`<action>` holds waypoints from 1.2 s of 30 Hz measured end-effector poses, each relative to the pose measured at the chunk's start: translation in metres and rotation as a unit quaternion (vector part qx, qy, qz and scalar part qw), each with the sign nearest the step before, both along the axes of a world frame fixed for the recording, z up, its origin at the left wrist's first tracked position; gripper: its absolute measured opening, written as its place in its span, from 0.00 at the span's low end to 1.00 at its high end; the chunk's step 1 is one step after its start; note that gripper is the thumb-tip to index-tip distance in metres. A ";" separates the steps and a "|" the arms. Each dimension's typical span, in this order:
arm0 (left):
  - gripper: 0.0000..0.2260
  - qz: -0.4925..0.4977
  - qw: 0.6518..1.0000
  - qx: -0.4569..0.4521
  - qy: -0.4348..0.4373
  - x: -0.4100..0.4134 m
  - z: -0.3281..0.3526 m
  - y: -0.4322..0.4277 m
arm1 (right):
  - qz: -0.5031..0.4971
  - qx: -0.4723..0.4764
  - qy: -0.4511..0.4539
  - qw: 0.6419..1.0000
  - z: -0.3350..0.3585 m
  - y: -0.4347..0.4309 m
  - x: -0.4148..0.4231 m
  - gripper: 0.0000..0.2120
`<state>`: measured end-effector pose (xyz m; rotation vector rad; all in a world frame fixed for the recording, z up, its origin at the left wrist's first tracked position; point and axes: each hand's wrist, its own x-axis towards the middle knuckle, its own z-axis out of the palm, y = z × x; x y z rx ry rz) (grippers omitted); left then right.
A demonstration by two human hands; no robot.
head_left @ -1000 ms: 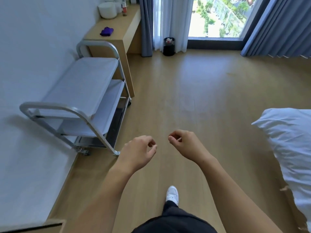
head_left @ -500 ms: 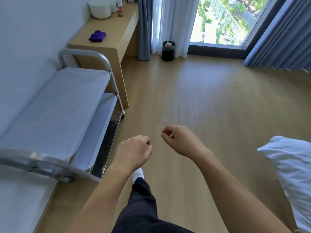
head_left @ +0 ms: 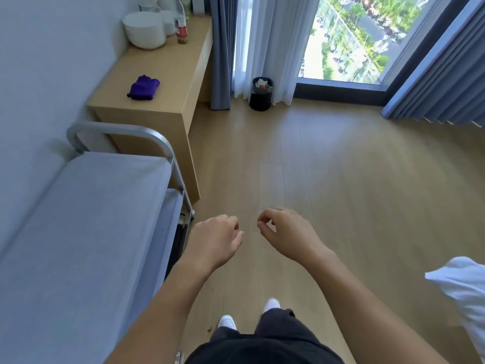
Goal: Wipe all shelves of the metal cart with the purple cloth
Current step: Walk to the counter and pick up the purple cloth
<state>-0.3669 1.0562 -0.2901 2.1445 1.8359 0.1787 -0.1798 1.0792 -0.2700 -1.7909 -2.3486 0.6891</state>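
The purple cloth (head_left: 143, 88) lies crumpled on the wooden desk (head_left: 168, 74) at the upper left. The metal cart (head_left: 86, 219) stands against the left wall, its bare top shelf close to me and a lower shelf showing at its right edge. My left hand (head_left: 214, 240) and my right hand (head_left: 284, 233) hang over the floor in front of me, just right of the cart. Both have loosely curled fingers and hold nothing. The cloth is well beyond both hands.
White bowls (head_left: 144, 28) and a bottle (head_left: 180, 21) stand at the desk's far end. A black bin (head_left: 261, 94) sits by the curtains under the window. A white pillow (head_left: 462, 292) juts in at the lower right. My feet are on the wooden floor.
I have walked forward along the cart. The cart, desk and purple cloth are now nearer and larger in view. My hands stay loosely curled and hold nothing.
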 end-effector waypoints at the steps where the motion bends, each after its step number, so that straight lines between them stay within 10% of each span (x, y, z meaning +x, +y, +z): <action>1: 0.12 0.002 1.000 -0.001 0.000 -0.004 -0.002 0.015 | 0.000 0.001 0.000 1.000 -0.002 0.016 -0.004 0.10; 36: 0.10 0.033 0.999 -0.037 -0.005 -0.089 -0.009 0.682 | 0.007 -0.030 0.004 1.000 -0.002 0.691 -0.092 0.10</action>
